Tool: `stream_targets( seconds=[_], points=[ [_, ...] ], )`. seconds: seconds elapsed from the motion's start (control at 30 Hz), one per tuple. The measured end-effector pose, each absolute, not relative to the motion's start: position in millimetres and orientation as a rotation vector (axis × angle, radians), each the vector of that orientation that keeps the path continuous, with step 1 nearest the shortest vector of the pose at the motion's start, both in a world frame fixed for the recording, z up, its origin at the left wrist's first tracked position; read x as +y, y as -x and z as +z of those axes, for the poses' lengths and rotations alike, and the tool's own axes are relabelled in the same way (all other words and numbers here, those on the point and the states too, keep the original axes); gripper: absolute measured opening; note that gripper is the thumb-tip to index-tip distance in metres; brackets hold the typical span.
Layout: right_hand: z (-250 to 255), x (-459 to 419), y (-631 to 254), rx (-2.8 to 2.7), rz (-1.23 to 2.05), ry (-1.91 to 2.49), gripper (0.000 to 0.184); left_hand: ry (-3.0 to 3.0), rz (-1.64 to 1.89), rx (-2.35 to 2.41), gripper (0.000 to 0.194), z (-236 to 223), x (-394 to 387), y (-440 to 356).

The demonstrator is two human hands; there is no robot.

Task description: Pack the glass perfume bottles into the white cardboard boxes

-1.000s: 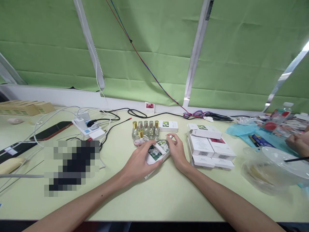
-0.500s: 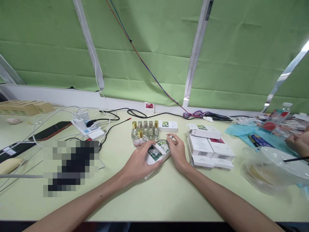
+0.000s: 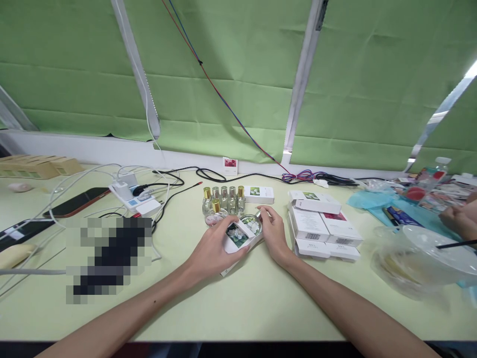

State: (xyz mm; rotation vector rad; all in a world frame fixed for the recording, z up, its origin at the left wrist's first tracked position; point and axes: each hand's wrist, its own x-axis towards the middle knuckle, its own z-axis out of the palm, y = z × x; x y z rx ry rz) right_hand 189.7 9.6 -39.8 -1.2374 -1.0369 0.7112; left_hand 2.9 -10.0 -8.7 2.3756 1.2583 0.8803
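Note:
My left hand [image 3: 210, 251] is closed around a small white box [image 3: 231, 245] with a white-flower picture on its face, tilted just above the table. At the box's upper right end shows a round, flat perfume bottle [image 3: 250, 224] with a floral face, partly covered by the box. My right hand [image 3: 275, 232] pinches this bottle near its silver cap [image 3: 258, 214]; the fingertips are partly hidden. Just beyond my left hand, another round bottle [image 3: 216, 218] with a gold cap stands before a row of several glass bottles [image 3: 231, 201] with gold and silver caps.
A white flower box [image 3: 264, 194] lies behind the bottles, and stacked white boxes [image 3: 311, 226] sit right of my right hand. Further right are a plastic-wrapped bowl [image 3: 406, 263] and another person's hand [image 3: 456, 219]. A power strip [image 3: 143, 201], cables and phones [image 3: 80, 201] lie left.
My right hand has shifted very slightly toward the box with the bottle's cap. The box in my left hand has tilted a little; the things around stay put.

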Motion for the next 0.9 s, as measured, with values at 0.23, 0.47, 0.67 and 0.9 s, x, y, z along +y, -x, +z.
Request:
stream_targets(
  seconds=[0.23, 0.47, 0.67, 0.9],
  points=[
    [-40.4, 9.5, -190.1, -1.039, 0.755, 1.241, 0.034, -2.373, 0.865, 1.285, 0.054, -6.5, -11.1, -3.2],
    [-38.3, 8.3, -189.5, -1.056, 0.769, 1.213, 0.039, -2.381, 0.860, 1.296, 0.053, -7.5, -10.4, -3.0],
    [-39.7, 8.7, -189.6, -1.053, 0.788, 1.200, 0.039, -2.370, 0.860, 1.288, 0.055, -8.1, -9.2, -2.9],
    [-40.4, 9.5, -189.1, -1.062, 0.816, 1.197, 0.040, -2.388, 0.886, 1.261, 0.061, -11.6, -7.4, -1.7]
  ],
)
